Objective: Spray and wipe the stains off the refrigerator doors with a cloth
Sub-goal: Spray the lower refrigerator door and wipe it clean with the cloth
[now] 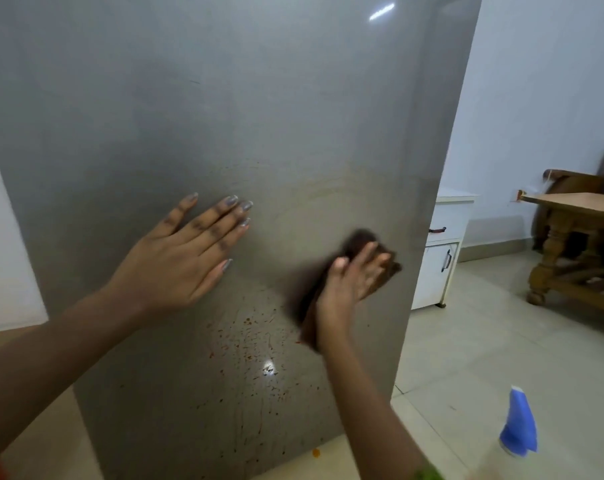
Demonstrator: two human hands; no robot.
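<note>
The right hand (354, 275) has its grip laid flat over a dark brown cloth (359, 242), fingers together and pressing it against the grey refrigerator door (224, 116) near the door's right edge. The hand and cloth are blurred, so how tightly the fingers curl around the fabric cannot be told; the palm covers the middle of the cloth, part of it shows beyond the fingertips at the upper right, and a longer fold hangs down below the wrist, along the left side of the forearm.

The left hand (186, 251) holds nothing. It lies open, fingers spread and flat against the door, to the left of the cloth and a little higher, well apart from it.

Reddish-brown stains (248, 344) speckle the lower part of the door, just below and between the two hands, with some thin runs trailing downward. The cloth's hanging end touches the upper right fringe of this speckled patch. Above the hands, faint curved smear marks show on the door's surface.

A blue spray bottle (518, 424) stands on the tiled floor (484, 341) at the lower right, beside the right forearm and apart from both hands. Farther back stand a white cabinet (439, 258) and a wooden desk (577, 209).
</note>
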